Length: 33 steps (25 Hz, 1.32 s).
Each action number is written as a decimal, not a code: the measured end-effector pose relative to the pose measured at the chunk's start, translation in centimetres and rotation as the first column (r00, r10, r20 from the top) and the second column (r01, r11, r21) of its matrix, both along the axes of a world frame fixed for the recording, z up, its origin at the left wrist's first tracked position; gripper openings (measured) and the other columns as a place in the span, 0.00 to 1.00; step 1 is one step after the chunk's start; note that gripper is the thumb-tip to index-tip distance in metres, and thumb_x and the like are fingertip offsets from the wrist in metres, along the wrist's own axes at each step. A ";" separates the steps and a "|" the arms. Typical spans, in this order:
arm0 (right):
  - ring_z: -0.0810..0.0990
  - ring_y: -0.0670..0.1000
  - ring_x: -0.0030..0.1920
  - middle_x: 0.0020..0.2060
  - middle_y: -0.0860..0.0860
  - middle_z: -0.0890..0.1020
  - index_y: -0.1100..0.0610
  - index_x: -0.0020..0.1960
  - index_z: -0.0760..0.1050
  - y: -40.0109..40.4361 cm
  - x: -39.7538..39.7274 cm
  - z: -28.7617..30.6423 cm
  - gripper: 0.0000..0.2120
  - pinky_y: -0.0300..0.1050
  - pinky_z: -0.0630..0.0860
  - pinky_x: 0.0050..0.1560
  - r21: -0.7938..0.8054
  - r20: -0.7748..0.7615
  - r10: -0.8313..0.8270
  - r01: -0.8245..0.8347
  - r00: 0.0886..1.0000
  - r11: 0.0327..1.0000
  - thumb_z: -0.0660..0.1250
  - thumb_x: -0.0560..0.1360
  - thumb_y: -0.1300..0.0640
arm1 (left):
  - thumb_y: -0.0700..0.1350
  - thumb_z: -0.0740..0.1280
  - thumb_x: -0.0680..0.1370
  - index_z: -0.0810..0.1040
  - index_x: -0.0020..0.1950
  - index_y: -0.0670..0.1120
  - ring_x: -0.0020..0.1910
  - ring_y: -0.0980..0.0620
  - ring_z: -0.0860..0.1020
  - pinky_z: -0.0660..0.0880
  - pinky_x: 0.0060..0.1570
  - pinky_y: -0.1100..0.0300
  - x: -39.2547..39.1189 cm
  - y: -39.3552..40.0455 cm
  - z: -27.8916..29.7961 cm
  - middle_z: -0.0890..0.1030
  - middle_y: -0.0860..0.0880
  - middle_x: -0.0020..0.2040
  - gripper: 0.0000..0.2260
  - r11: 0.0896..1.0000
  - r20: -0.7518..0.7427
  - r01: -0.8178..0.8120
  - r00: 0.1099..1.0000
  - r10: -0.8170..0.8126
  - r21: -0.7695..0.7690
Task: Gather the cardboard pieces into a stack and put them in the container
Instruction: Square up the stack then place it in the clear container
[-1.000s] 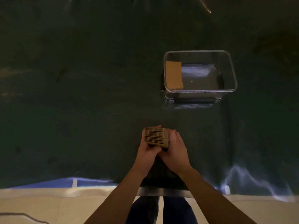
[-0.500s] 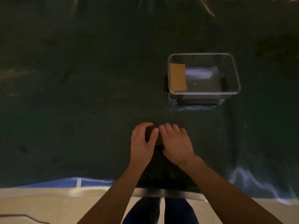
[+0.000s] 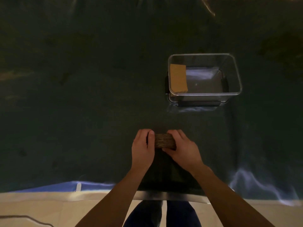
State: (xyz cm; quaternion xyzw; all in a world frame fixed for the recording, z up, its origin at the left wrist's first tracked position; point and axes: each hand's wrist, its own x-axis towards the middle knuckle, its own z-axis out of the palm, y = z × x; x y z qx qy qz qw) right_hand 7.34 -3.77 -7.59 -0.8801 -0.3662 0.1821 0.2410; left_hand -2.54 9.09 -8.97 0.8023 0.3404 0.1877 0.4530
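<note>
A stack of brown corrugated cardboard pieces (image 3: 164, 141) stands on edge on the dark green table near its front, its ribbed edges facing me. My left hand (image 3: 143, 149) presses its left end and my right hand (image 3: 182, 149) wraps its right end, so both hands grip it. Farther back on the right stands a clear plastic container (image 3: 205, 94) with dark side latches. One flat cardboard piece (image 3: 178, 78) lies inside it against the left wall.
The dark green table cover (image 3: 82, 95) stretches wide to the left and back. Its front edge (image 3: 164, 194) runs just below my forearms, with pale floor and a thin cable (image 3: 24, 218) beyond. Shiny folds of the cover (image 3: 249, 181) gather at the front right.
The stack was held up with its ribbed face showing, then covered by both hands on the table. Now the hands have spread to its two ends and the stack shows again.
</note>
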 end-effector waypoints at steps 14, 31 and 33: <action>0.80 0.51 0.50 0.58 0.46 0.76 0.43 0.63 0.65 0.1 -0.4 -0.4 0.27 0.51 0.80 0.46 -0.052 -0.075 -0.069 0.065 0.995 0.996 0.73 0.67 0.45 | 0.52 0.59 0.81 0.72 0.52 0.55 0.41 0.58 0.79 0.77 0.41 0.63 0.7 0.1 0.2 0.79 0.57 0.42 0.04 0.997 -0.035 -0.067 0.997 0.065 -0.041; 0.80 0.50 0.49 0.58 0.45 0.75 0.41 0.62 0.65 0.2 0.2 0.2 0.27 0.51 0.80 0.44 -0.029 -0.004 -0.020 0.020 1.000 0.999 0.73 0.67 0.45 | 0.49 0.76 0.69 0.65 0.53 0.64 0.38 0.65 0.80 0.72 0.35 0.71 -2.1 6.2 0.8 0.80 0.60 0.39 0.23 0.904 -0.361 0.411 0.831 -0.424 -0.114; 0.79 0.48 0.53 0.59 0.43 0.74 0.40 0.63 0.63 0.0 0.2 0.3 0.30 0.53 0.80 0.49 -0.024 -0.129 -0.032 0.030 0.991 0.999 0.74 0.66 0.48 | 0.50 0.76 0.70 0.66 0.56 0.62 0.39 0.62 0.80 0.74 0.38 0.65 -2.2 6.1 0.8 0.80 0.59 0.40 0.23 0.898 -0.409 0.427 0.804 -0.433 -0.111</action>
